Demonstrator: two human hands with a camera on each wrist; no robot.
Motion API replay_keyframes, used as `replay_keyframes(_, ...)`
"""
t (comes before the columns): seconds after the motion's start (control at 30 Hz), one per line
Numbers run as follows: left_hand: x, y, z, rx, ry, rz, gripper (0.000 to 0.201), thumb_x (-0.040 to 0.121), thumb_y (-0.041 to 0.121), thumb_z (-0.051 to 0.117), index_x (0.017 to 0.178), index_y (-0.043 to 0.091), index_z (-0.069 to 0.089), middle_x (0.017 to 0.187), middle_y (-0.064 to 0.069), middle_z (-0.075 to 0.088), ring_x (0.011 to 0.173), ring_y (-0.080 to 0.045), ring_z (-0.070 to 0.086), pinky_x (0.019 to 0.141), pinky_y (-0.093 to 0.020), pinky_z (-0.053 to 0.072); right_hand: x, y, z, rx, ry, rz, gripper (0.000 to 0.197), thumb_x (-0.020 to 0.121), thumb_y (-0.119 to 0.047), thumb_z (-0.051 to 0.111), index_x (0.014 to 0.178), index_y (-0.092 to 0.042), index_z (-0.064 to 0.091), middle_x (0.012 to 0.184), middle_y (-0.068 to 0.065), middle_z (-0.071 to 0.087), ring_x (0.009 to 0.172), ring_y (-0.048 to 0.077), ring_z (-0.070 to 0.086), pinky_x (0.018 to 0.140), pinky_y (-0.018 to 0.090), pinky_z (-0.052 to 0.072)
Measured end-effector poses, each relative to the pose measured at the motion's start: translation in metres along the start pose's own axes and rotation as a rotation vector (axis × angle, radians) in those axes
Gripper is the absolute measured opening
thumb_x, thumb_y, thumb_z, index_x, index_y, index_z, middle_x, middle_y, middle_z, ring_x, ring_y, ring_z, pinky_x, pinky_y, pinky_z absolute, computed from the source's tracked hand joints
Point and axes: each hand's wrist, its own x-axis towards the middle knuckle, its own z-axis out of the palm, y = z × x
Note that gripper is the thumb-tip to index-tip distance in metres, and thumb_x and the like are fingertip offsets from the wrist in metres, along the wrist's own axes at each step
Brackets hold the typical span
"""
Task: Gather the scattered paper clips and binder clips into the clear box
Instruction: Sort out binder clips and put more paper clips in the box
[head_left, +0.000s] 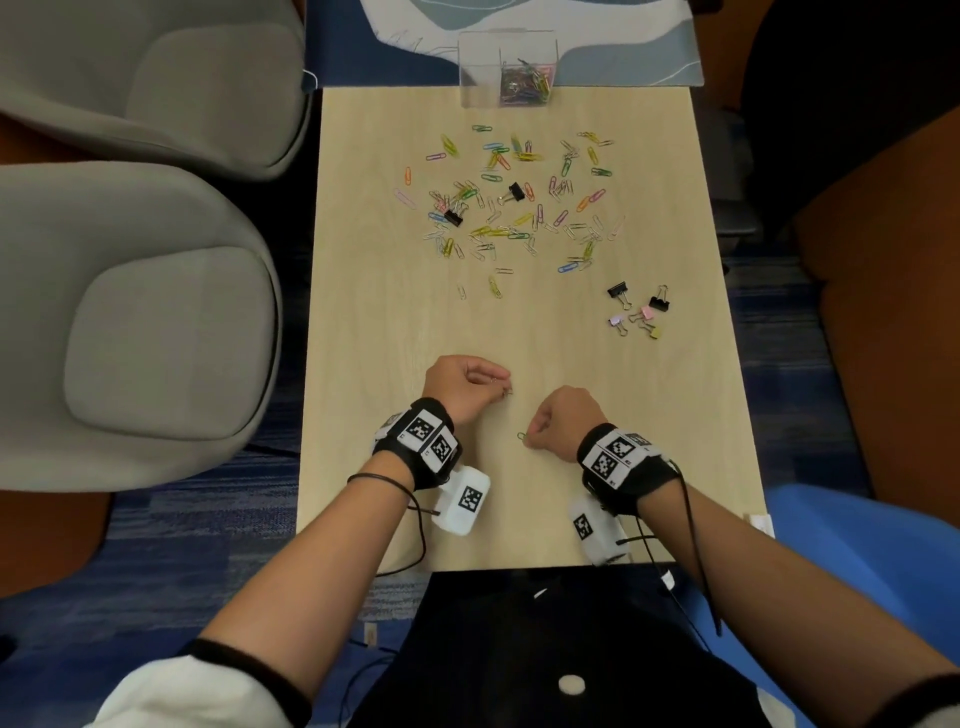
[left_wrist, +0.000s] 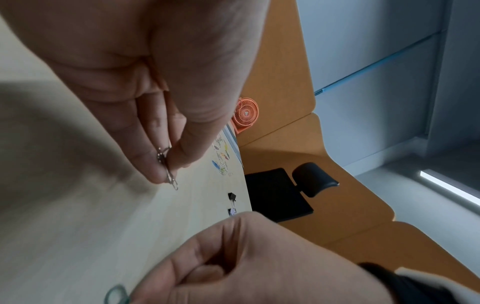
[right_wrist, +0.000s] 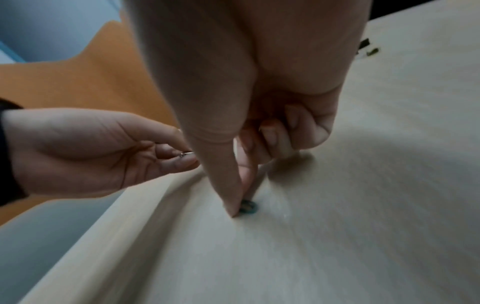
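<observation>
My left hand (head_left: 501, 385) hovers low over the near part of the wooden table (head_left: 374, 332) and pinches a silver paper clip (left_wrist: 170, 173) between thumb and fingertips. Just to its right, my right hand (head_left: 531, 438) pinches a green paper clip (right_wrist: 248, 206) down at the table top. Its other fingers are curled in. Many coloured paper clips (head_left: 511, 213) lie scattered mid-table, with two black binder clips (head_left: 514, 191) among them. Several more binder clips (head_left: 640, 310), black, pink and yellow, lie at the right. The clear box (head_left: 480, 67) stands at the far edge with clips inside.
Two grey padded chairs (head_left: 156, 322) stand along the table's left side, and a blue seat (head_left: 852, 545) is near right. A patterned mat (head_left: 623, 47) lies behind the box. An orange fan (left_wrist: 245, 115) shows beyond the far edge.
</observation>
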Motion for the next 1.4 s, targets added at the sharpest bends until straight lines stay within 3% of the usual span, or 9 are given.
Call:
replay_keyframes(0.1,0.012,0.013,-0.005,-0.040,0.022,-0.009,0.014,0.075,0.005,0.079,0.084,0.016,0.077,0.083,-0.011,0.076,0.086,-0.023,0.074,0.090,-0.040,0.057,0.009,0.003,-0.010,-0.039,-0.098,-0.063,0.011,0.077,-0.020,0.073,0.079,-0.010,0.076,0.066,-0.006,0.064,0.068,0.013,0.062,0.058,0.021,0.047)
replay_keyframes(0.2,0.035,0.042,-0.016,-0.059,0.105,0.045,0.014,0.075,0.004,0.077,0.085,0.015,0.077,0.084,-0.009,0.076,0.085,-0.022,0.074,0.090,-0.039,0.057,0.027,0.006,-0.044,0.080,-0.091,-0.110,0.017,0.081,-0.026,0.072,0.085,-0.010,0.076,0.068,-0.007,0.061,0.068,0.009,0.056,0.062,0.020,0.043)
replay_keyframes(0.27,0.056,0.069,-0.026,-0.068,0.168,0.135,0.017,0.074,0.003,0.076,0.083,0.017,0.077,0.083,-0.003,0.076,0.086,-0.020,0.073,0.090,-0.039,0.057,0.043,0.003,-0.080,0.352,-0.028,-0.081,0.018,0.083,-0.028,0.072,0.084,-0.010,0.074,0.075,-0.004,0.064,0.070,0.009,0.055,0.065,0.021,0.043)
replay_keyframes(0.47,0.142,0.174,-0.056,-0.094,0.318,0.401,0.016,0.075,0.003,0.076,0.084,0.016,0.077,0.086,0.003,0.076,0.086,-0.012,0.071,0.085,-0.031,0.058,0.117,-0.037,-0.206,1.235,0.050,-0.075,0.007,0.090,-0.009,0.060,0.085,-0.005,0.062,0.075,0.005,0.060,0.061,0.011,0.046,0.054,0.020,0.039)
replay_keyframes(0.6,0.207,0.240,-0.067,-0.009,0.415,0.545,0.013,0.077,0.006,0.073,0.082,0.018,0.077,0.082,0.006,0.075,0.074,-0.002,0.067,0.077,-0.016,0.055,0.183,-0.053,-0.275,1.482,0.053,-0.051,0.014,0.090,-0.007,0.054,0.075,-0.008,0.053,0.072,0.006,0.055,0.054,0.008,0.042,0.046,0.015,0.037)
replay_keyframes(0.77,0.279,0.292,-0.068,0.125,0.464,0.638,0.016,0.077,0.005,0.067,0.082,0.016,0.077,0.080,0.007,0.072,0.069,-0.005,0.063,0.071,-0.014,0.054,0.243,-0.062,-0.338,1.342,0.166,-0.002,0.005,0.089,-0.008,0.064,0.088,-0.003,0.063,0.074,0.005,0.061,0.058,0.005,0.049,0.053,0.012,0.044)
replay_keyframes(0.97,0.342,0.292,-0.058,0.205,0.427,0.637,0.016,0.077,0.007,0.066,0.083,0.017,0.076,0.089,0.001,0.069,0.069,-0.012,0.064,0.068,-0.021,0.056,0.294,-0.079,-0.375,1.104,0.262,-0.099,0.008,0.082,-0.007,0.073,0.088,-0.003,0.069,0.076,0.008,0.067,0.056,0.007,0.055,0.056,0.013,0.050)
replay_keyframes(1.2,0.360,0.267,-0.038,0.074,0.398,0.724,0.023,0.078,0.000,0.067,0.094,0.016,0.073,0.079,-0.002,0.060,0.068,-0.004,0.057,0.065,-0.019,0.056,0.326,-0.087,-0.380,0.606,0.405,-0.122,0.008,0.070,-0.018,0.080,0.074,-0.012,0.077,0.072,0.007,0.073,0.059,0.016,0.061,0.063,0.024,0.054)
replay_keyframes(1.4,0.364,0.261,-0.034,0.208,0.361,0.648,0.011,0.075,0.022,0.082,0.079,0.027,0.073,0.073,0.008,0.070,0.067,-0.014,0.064,0.070,-0.033,0.058,0.322,-0.101,-0.382,0.232,0.474,-0.156,0.003,0.076,-0.015,0.076,0.077,-0.017,0.077,0.066,-0.003,0.071,0.058,0.004,0.068,0.065,0.018,0.058)
